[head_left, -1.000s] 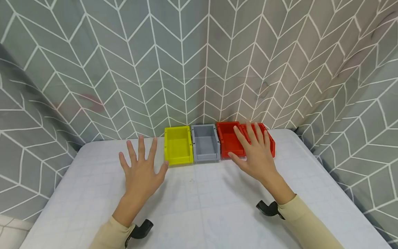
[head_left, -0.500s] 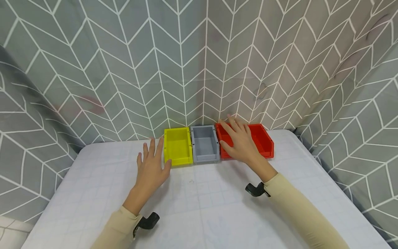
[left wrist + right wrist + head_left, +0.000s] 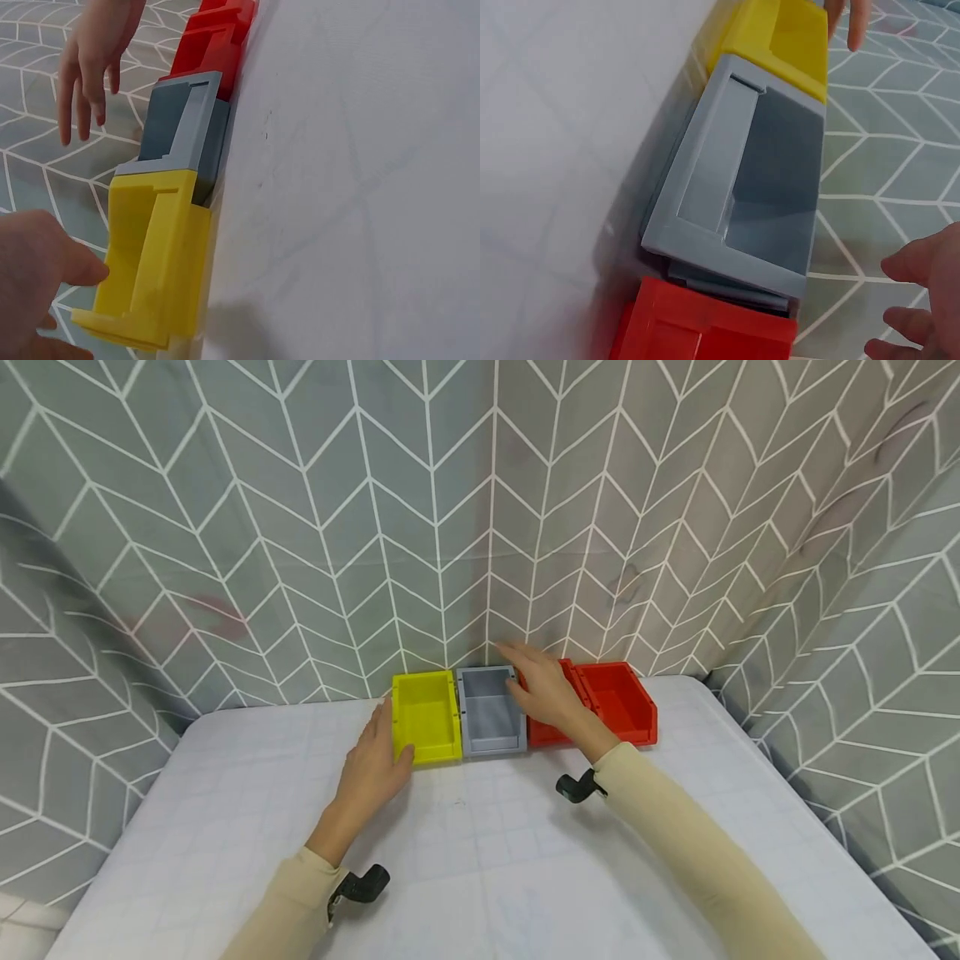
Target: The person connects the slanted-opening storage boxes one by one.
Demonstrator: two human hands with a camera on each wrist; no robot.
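A yellow bin (image 3: 426, 718), a grey bin (image 3: 492, 714) and two red bins, a left red bin (image 3: 546, 732) and a right red bin (image 3: 617, 702), stand side by side in a row. My left hand (image 3: 372, 768) is at the yellow bin's left side, fingers fairly straight, the thumb near its front corner. Whether it touches the bin, I cannot tell. Above the left red bin and the grey bin's right edge hovers my right hand (image 3: 543, 689), fingers extended and holding nothing. In the right wrist view its fingers (image 3: 907, 262) are apart from the bins. It hides part of the left red bin.
The bins stand on a white-covered table (image 3: 480, 843), along its back edge. Behind them hangs a grey curtain (image 3: 465, 510) with white zigzag lines, which also closes in both sides. Dark wrist-worn devices, such as the left one (image 3: 363, 883), stick out beside both sleeves.
My right hand has moved left from above the right red bin to the grey bin's edge. My left hand has come right, close against the yellow bin. The bins stay in their row.
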